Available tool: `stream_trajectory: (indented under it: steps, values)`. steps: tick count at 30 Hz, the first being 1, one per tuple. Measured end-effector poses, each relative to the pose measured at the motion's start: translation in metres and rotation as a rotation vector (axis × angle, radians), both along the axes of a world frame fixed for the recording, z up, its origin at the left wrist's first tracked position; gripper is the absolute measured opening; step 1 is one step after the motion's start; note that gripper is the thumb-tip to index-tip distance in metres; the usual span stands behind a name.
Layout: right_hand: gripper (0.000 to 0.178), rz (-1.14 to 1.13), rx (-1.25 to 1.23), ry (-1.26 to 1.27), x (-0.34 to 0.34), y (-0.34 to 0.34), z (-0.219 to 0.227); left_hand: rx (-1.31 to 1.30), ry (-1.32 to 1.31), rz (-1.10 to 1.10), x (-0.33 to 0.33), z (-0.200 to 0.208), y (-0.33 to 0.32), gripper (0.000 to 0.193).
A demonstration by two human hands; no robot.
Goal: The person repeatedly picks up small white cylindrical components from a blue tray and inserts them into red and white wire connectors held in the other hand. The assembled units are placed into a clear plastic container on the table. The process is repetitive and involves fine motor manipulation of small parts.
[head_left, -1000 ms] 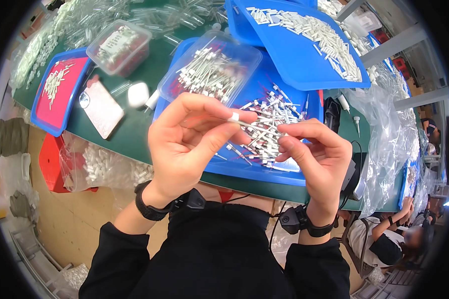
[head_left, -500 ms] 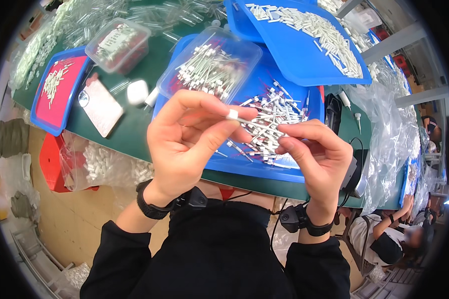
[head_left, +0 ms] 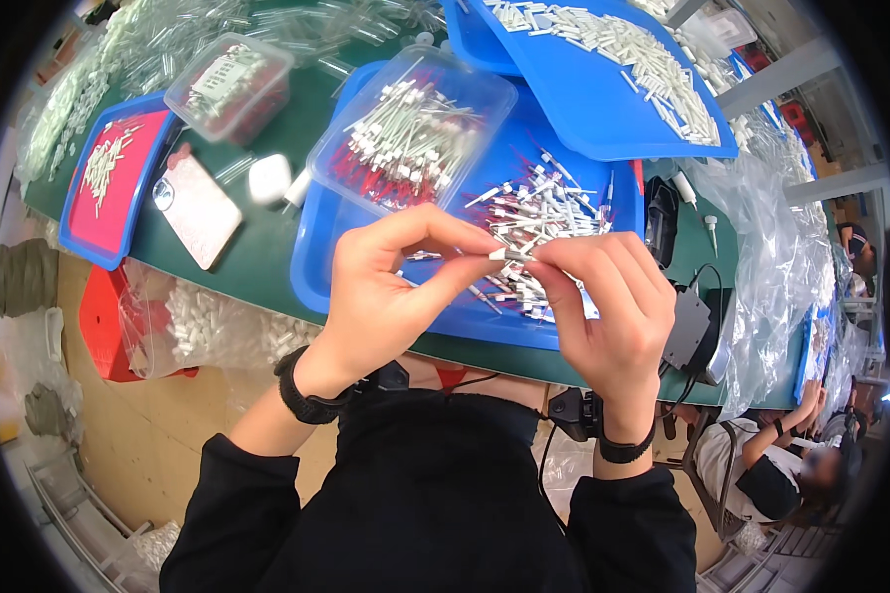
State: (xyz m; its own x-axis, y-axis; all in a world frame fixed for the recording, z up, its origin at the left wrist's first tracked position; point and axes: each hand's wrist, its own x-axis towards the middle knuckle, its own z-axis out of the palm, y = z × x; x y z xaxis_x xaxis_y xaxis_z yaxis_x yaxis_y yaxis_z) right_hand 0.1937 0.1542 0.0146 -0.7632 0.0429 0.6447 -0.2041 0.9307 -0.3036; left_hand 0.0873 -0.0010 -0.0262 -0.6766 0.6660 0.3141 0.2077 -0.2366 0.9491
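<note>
Both hands meet over the blue tray (head_left: 312,259), pinching a small thin stick with a white cap (head_left: 512,256) between them. My left hand (head_left: 378,289) has its thumb and forefinger at the white end. The thumb and fingers of my right hand (head_left: 618,308) close on the other end, which they partly hide. Beneath the hands lies a loose heap of white and clear thin pieces (head_left: 549,212), some with red ends. A clear plastic box (head_left: 497,117) of long white-capped sticks with red tips stands in the tray's far left part.
Another blue tray (head_left: 574,128) with short white tubes overlaps at far right. Left are a phone (head_left: 200,208), a white rounded case (head_left: 269,179), a lidded clear box (head_left: 279,94) and a pink-lined tray (head_left: 133,222). Plastic film (head_left: 761,277) hangs at right; a person (head_left: 761,465) sits beyond.
My hands have drawn together, the left moving right and the right moving left. The stick between them now shows only as a short length.
</note>
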Motion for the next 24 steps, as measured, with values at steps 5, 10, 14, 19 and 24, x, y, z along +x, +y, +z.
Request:
stream_trajectory:
  steps: [5, 10, 14, 19, 24]
  values:
    - [0.015, 0.011, -0.247, -0.107, 0.005, -0.006, -0.006, -0.014, 0.058, 0.048, -0.001, -0.001, 0.0, 0.009]
    - [0.015, 0.018, -0.296, -0.116, 0.007, -0.006, -0.009, -0.023, 0.136, 0.06, 0.0, -0.003, -0.001, 0.009]
    - [0.017, 0.026, -0.28, -0.106, 0.008, -0.006, -0.012, -0.021, 0.254, 0.075, -0.003, -0.001, -0.002, 0.011]
    - [0.026, 0.094, -0.249, -0.096, 0.0, -0.008, -0.012, -0.029, 0.298, 0.045, -0.007, -0.003, -0.003, 0.014]
    - [0.029, 0.102, -0.082, -0.185, -0.004, 0.003, -0.01, -0.125, 0.486, -0.054, -0.023, 0.012, -0.002, 0.018]
